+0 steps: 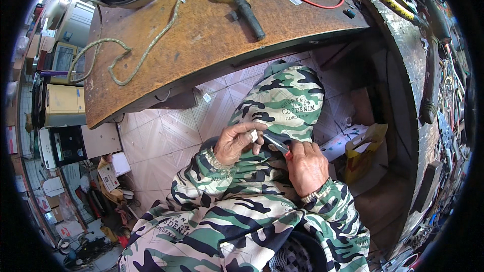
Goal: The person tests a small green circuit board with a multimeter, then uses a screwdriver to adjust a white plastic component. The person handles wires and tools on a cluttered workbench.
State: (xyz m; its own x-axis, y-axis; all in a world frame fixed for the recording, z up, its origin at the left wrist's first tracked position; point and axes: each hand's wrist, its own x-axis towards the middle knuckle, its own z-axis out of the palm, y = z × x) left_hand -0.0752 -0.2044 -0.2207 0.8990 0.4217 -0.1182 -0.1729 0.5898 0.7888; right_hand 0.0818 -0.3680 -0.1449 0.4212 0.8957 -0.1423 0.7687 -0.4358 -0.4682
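Over my lap, my left hand (235,142) pinches a small white piece (253,135) between thumb and fingers. My right hand (306,167) is closed round the red handle (288,155) of a slim metal tool, perhaps scissors. Its narrow grey metal part (276,143) points up and left toward the white piece. Whether the tip touches that piece I cannot tell. The right fingers cover most of the handle. Both hands are above my camouflage-patterned clothing (282,100).
Ahead is a worn wooden table (196,30), bearing a magnifying glass (250,17), a braided cord (151,45) and a red cable (322,7). A cluttered bench on the right holds yellow-handled pliers (398,7). Below it stands a yellow bag (363,153). Boxes crowd the left.
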